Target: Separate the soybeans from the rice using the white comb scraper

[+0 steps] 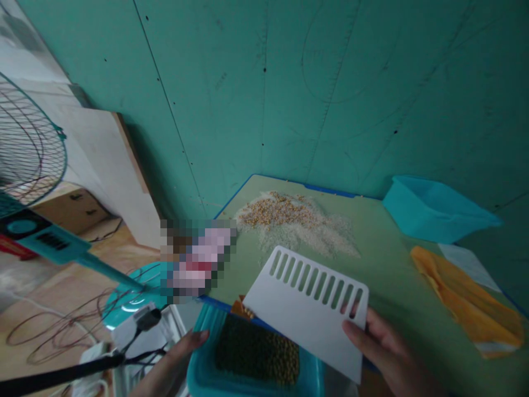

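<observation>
My right hand point(384, 344) grips a flat white plastic plate point(300, 309) with a row of slots along its far edge. The plate tilts over the table's front edge. At the left rim of a teal plastic bin point(202, 364) is my left hand point(182, 353), its thumb against the rim and its other fingers hidden. Round yellow beans point(285, 358) and a dark green mass of small grains point(242, 347) lie inside the bin. A few beans sit on a small orange-brown piece point(238, 306) by the plate's left corner. On the tabletop, more yellow beans point(273, 212) are mixed with pale grains point(326, 237).
A second teal bin point(438, 209) stands at the table's back right, near an orange cloth bag point(467, 300). A blurred-out item point(202, 259) lies at the left edge. A teal fan point(28, 149), loose cables point(53, 331) and a leaning board point(111, 165) stand left. A green wall rises behind.
</observation>
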### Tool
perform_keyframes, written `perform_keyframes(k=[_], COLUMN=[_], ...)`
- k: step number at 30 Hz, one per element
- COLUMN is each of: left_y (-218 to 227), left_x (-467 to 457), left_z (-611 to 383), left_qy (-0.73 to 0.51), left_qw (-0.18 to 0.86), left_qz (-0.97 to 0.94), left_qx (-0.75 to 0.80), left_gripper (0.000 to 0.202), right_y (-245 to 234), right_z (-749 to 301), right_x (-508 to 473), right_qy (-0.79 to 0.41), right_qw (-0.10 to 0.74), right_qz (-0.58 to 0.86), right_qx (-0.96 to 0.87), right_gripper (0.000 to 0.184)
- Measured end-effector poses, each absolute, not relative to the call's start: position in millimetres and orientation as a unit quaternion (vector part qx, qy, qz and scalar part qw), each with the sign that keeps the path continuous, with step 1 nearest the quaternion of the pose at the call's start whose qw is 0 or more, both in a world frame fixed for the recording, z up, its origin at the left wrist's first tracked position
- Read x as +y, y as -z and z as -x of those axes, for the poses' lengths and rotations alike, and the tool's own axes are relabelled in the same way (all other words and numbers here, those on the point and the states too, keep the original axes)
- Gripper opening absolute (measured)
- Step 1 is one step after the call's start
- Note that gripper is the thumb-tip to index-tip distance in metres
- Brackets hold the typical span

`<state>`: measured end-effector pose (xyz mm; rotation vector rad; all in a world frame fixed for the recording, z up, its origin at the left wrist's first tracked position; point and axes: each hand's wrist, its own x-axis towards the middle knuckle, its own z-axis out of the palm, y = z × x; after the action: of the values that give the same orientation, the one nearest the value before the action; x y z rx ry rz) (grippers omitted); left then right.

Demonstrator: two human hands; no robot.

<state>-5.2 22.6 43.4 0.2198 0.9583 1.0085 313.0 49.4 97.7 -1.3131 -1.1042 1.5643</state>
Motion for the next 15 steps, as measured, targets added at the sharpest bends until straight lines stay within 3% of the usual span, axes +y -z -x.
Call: perform_keyframes(k=[8, 15], left_y=[-43.6, -46.6], left_x=[21.2, 20.8], left_z=[6.8, 2.4], left_qy=[-0.462, -0.473], left_qw=[0.758, 0.75], left_qz=[-0.1, -0.106], left_qx=[0.45, 0.45], left_gripper=[0.055, 0.048], right_y=[-95.7, -92.5], right_z=[-312.3, -313.4], right_x=[47.2, 47.3], right_qy=[-0.605, -0.616], right_qw=[0.428, 0.443], right_qz=[0.54, 0.556], right_qx=[-0.4, -0.34], right_gripper=[0.043, 0.052])
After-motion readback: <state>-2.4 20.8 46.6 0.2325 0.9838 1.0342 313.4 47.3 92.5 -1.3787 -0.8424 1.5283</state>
